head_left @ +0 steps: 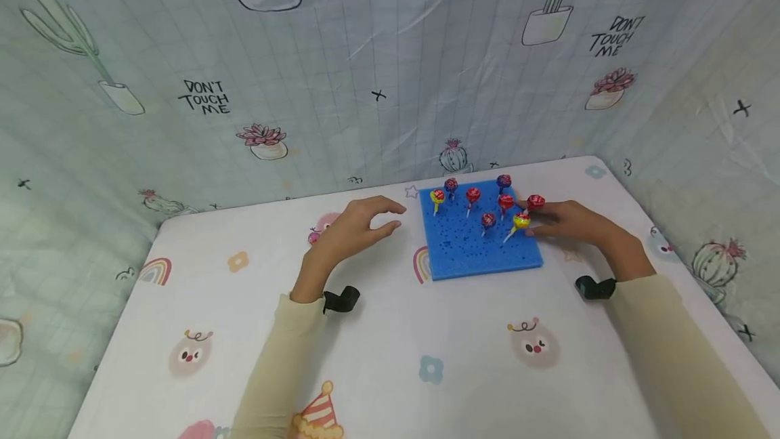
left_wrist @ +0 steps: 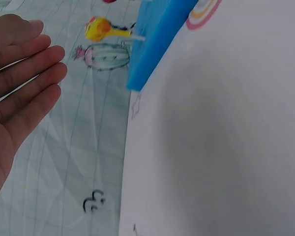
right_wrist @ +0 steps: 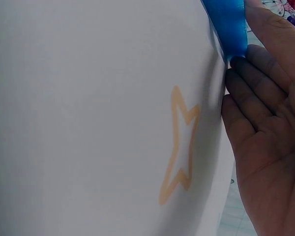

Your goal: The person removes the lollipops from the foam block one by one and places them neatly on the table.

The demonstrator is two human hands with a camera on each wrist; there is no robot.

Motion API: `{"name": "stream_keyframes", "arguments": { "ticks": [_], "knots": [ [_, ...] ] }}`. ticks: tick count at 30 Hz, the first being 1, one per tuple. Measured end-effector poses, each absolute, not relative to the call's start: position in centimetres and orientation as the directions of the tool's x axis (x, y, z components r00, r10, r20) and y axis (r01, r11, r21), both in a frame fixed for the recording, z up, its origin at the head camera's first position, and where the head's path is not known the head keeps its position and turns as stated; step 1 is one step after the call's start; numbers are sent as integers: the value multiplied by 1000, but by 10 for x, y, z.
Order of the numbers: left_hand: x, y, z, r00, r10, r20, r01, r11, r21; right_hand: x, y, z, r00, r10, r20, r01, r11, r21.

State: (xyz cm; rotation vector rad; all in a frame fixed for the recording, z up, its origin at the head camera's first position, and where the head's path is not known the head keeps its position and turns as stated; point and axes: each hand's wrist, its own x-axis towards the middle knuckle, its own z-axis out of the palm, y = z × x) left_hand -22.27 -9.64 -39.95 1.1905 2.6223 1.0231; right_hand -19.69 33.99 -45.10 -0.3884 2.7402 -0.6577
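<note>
Several wrapped lollipops stand by their sticks in a blue foam board [head_left: 481, 256] on the table. A yellow lollipop [head_left: 437, 196] is near its left edge, a red lollipop [head_left: 472, 194] farther in, and another yellow lollipop [head_left: 521, 221] leans near the right edge. My right hand [head_left: 575, 222] holds the board's right edge, thumb and fingers on either side of a corner in the right wrist view; a red lollipop [head_left: 535, 202] partly covers its fingertips. Left of the board, my left hand [head_left: 350, 229] hovers apart from it, holding nothing, fingers extended in the left wrist view.
The white table [head_left: 451, 317] has printed faces, flowers and rainbows. A patterned cloth [head_left: 335, 53] hangs behind it and along both sides. Black straps with a small camera [head_left: 344, 299] sit on both wrists.
</note>
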Motion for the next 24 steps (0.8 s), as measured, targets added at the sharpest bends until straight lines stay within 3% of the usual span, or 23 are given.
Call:
{"name": "stream_keyframes", "arguments": {
  "ticks": [12, 24],
  "knots": [
    [-217, -45, -409, -609, 760, 226, 682, 356, 639, -196, 342, -449, -925, -326, -195, -201, 857, -474],
    [-211, -10, -420, -615, 765, 190, 633, 336, 697, -198, 342, -450, -917, -332, -221, -198, 860, -470]
  ]
}}
